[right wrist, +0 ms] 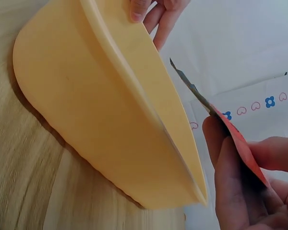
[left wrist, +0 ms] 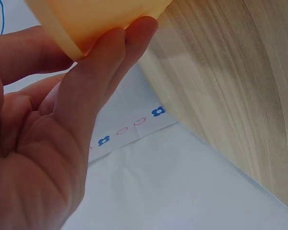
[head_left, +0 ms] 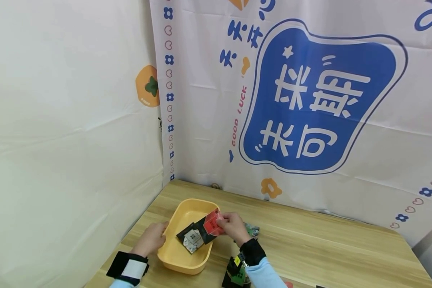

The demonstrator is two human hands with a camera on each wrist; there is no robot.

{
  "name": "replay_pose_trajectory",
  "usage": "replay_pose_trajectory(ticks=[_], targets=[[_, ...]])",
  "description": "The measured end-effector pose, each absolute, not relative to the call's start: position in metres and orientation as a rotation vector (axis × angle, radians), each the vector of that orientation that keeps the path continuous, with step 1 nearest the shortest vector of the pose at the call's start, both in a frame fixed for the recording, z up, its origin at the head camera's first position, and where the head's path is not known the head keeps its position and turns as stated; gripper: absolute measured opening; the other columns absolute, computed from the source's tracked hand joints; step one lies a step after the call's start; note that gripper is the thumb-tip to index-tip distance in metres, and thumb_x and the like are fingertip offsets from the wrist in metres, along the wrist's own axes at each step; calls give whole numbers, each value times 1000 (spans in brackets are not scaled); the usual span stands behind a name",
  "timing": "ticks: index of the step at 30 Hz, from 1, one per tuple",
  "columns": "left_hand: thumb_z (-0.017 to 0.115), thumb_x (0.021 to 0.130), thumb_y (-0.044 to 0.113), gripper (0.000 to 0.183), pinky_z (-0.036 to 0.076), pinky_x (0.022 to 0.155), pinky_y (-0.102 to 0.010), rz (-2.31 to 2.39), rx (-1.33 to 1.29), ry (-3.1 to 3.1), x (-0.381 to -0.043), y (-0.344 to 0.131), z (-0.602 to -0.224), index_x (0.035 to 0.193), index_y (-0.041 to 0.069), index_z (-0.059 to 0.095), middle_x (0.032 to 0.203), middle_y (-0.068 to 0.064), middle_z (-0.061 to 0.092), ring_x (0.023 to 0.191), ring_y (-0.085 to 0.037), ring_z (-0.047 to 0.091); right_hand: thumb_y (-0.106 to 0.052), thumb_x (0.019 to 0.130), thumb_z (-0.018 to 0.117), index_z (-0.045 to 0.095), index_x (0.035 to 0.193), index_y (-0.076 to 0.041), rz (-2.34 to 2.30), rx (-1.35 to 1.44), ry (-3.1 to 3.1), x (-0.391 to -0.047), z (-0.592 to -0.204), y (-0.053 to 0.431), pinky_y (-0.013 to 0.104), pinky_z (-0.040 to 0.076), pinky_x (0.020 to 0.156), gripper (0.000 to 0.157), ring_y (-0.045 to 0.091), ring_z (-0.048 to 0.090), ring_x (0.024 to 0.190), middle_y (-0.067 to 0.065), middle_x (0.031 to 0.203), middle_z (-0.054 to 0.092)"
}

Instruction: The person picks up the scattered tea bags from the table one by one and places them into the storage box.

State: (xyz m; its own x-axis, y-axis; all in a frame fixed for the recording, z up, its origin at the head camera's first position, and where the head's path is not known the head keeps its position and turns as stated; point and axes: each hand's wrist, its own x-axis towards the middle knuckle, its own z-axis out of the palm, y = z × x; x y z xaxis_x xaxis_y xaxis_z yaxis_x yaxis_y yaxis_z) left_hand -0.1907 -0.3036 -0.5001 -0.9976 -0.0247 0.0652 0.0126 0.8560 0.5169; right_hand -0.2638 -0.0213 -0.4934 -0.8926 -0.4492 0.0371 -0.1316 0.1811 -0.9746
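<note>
Red-black packet [head_left: 212,224], tilted, above yellow basin [head_left: 188,213]

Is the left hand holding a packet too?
No, the left hand grips the side of the yellow tub, while the right hand pinches a red packet.

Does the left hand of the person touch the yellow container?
Touching. The left wrist view shows it: the left hand has its fingers directly against the yellow container, with no gap.
</note>
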Motion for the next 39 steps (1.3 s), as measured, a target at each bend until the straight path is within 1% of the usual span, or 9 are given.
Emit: replay_pose_trajectory(ticks=[3,7,10,14,23,26,29,34,39], targets=[[62,84,-11,37,55,69,-39,-821,16,-2954,-189,-303,-499,120,-4,66,98,-16,73,73,-17,61,-8,98,57,66,118,9,-1773,-566,2191,-263,-493,-26,46,61,74,28,13,70,70,21,90,74],[63,82,-12,38,56,76,-43,-780,-7,-2937,-187,-303,-497,120,-6,66,103,-19,73,83,-21,66,-8,97,58,68,115,8,-1777,-560,2170,-261,-493,-31,46,61,73,26,11,69,70,21,90,74],[64,82,-12,39,56,80,-46,-764,-25,-2931,-186,-302,-496,121,-7,65,107,-21,73,90,-24,67,-7,97,59,68,116,8,-1784,-570,2156,-260,-494,-33,44,61,72,26,15,70,73,22,94,73],[63,83,-12,39,57,78,-44,-787,-20,-2939,-186,-301,-495,121,-7,65,107,-20,73,87,-22,67,-7,97,60,69,118,6,-1784,-595,2146,-259,-495,-36,41,61,71,27,20,72,79,22,99,73],[63,81,-14,32,57,76,-44,-785,-43,-2910,-185,-300,-495,111,-3,69,99,-17,74,84,-22,67,-8,95,62,72,112,3,-1767,-614,2163,-260,-497,-42,33,61,70,23,15,70,80,17,98,74],[63,82,-13,32,57,76,-44,-789,-33,-2918,-185,-300,-496,112,-2,69,100,-17,74,86,-23,68,-5,95,62,72,109,7,-1738,-650,2212,-256,-493,-44,37,61,69,21,17,68,79,22,96,73],[63,82,-13,31,57,74,-43,-796,-24,-2926,-185,-300,-497,111,-2,69,98,-16,74,82,-20,67,-6,95,63,72,105,7,-1709,-675,2254,-256,-493,-45,37,57,66,19,16,62,75,25,94,71],[64,82,-13,32,55,71,-40,-798,-29,-2930,-186,-300,-498,112,-2,68,98,-16,74,79,-18,65,-17,95,66,74,104,-1,-1684,-694,2308,-262,-497,-45,25,47,65,20,12,57,77,16,96,72],[63,83,-13,36,54,68,-36,-786,-8,-2940,-188,-301,-497,117,-3,67,101,-17,73,77,-17,63,-19,95,67,72,105,-2,-1675,-674,2385,-266,-494,-34,25,48,69,21,12,59,82,11,97,70]])
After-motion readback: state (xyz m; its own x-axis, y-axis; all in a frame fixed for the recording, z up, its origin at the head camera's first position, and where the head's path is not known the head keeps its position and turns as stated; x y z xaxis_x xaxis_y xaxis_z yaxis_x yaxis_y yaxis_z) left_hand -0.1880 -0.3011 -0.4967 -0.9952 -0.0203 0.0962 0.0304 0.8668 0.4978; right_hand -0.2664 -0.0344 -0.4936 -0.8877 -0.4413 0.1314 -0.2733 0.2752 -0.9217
